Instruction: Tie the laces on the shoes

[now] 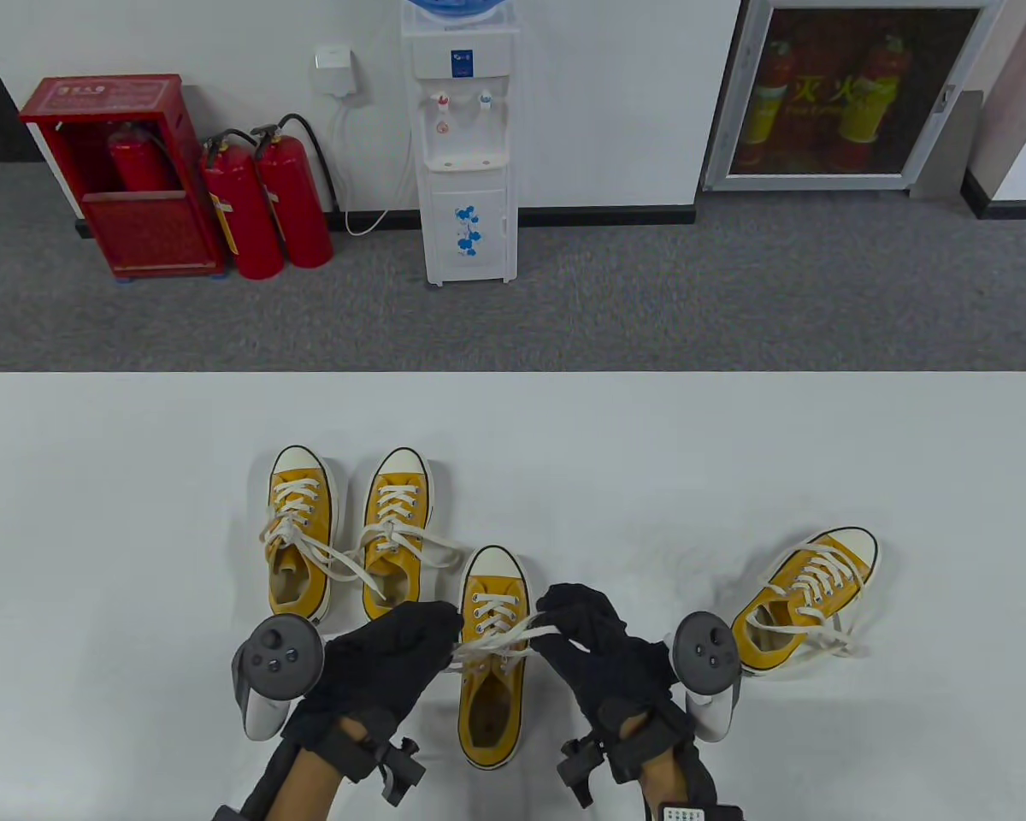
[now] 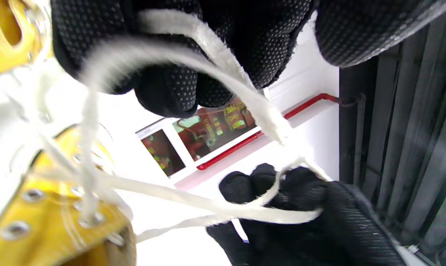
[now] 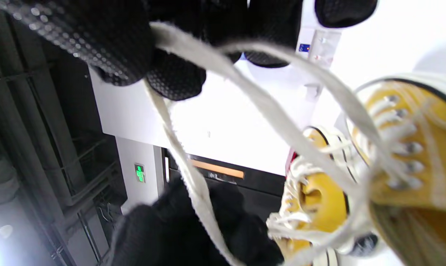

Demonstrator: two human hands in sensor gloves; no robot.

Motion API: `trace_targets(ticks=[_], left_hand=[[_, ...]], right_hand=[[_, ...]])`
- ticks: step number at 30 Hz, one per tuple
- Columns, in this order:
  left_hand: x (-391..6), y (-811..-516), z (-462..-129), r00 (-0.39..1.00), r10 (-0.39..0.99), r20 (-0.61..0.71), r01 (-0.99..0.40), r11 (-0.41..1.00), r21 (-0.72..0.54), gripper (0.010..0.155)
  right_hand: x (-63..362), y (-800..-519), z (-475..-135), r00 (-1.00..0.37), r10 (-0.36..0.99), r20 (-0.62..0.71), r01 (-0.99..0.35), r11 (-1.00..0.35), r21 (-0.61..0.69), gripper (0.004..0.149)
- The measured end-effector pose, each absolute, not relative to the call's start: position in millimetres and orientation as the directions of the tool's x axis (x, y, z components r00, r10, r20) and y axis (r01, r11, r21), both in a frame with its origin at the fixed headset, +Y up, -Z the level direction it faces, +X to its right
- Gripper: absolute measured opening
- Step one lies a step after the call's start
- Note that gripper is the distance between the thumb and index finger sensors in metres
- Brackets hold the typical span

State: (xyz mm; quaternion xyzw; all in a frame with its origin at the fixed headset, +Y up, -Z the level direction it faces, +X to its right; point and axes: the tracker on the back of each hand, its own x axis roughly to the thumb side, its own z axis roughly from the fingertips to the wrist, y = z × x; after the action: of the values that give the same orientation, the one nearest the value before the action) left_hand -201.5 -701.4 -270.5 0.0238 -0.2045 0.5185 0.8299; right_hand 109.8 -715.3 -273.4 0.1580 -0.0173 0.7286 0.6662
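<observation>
Stretching white under everything, the table (image 1: 137, 513) bears four yellow canvas shoes, and the one being worked on, the middle shoe (image 1: 492, 658), lies between the two gloved hands with its long axis running straight away from the person, pale rubber toe cap far, open collar near. The left hand (image 1: 385, 658) sits just left of its eyelet rows and the right hand (image 1: 603, 650) just right of them, about equally near, so the lace (image 1: 500, 641) spans crosswise over the tongue, at right angles to the shoe's length. That crossing appears to be what the coming move turns on: each hand would likely pull outward along the lace line, away from the shoe's axis.

Beyond the left fingers stands a pair of shoes (image 1: 346, 530) side by side, their loose laces trailing toward the hand; off past the right hand a fourth shoe (image 1: 808, 599) lies angled, toe pointing up and away.

The gloves are black, dotted with grip texture. The lace is flat, woven cotton, slightly fuzzy at the edges, threaded through metal eyelets (image 2: 33, 195). Left fingertips (image 2: 167, 88) are curled and pinch a loop of it; right fingertips (image 3: 175, 77) likewise pinch a strand.
</observation>
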Motion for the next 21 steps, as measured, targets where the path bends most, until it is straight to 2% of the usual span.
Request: trace_targets(ticks=[5, 10, 16, 18, 21], left_hand=[[-222, -692, -265, 0.541, 0.744, 0.393, -0.791, 0.609, -0.063, 0.054], [-245, -691, -260, 0.693, 0.611, 0.384, -0.671, 0.740, 0.033, 0.053], [-261, -699, -260, 0.820, 0.456, 0.345, -0.524, 0.841, 0.134, 0.047], [-264, -703, -261, 0.850, 0.430, 0.303, -0.483, 0.867, 0.123, 0.041], [-271, -711, -263, 0.863, 0.438, 0.254, -0.474, 0.874, 0.105, 0.039]], right_hand=[[127, -697, -271, -0.070, 0.950, 0.303, -0.989, -0.105, 0.100, 0.043], [153, -686, -260, -0.275, 0.905, 0.325, -0.961, -0.261, -0.088, 0.042], [183, -703, -255, -0.427, 0.857, 0.290, -0.899, -0.367, -0.240, 0.041], [192, -712, -255, -0.454, 0.858, 0.242, -0.880, -0.389, -0.272, 0.041], [201, -718, -256, -0.511, 0.847, 0.149, -0.838, -0.452, -0.305, 0.041]])
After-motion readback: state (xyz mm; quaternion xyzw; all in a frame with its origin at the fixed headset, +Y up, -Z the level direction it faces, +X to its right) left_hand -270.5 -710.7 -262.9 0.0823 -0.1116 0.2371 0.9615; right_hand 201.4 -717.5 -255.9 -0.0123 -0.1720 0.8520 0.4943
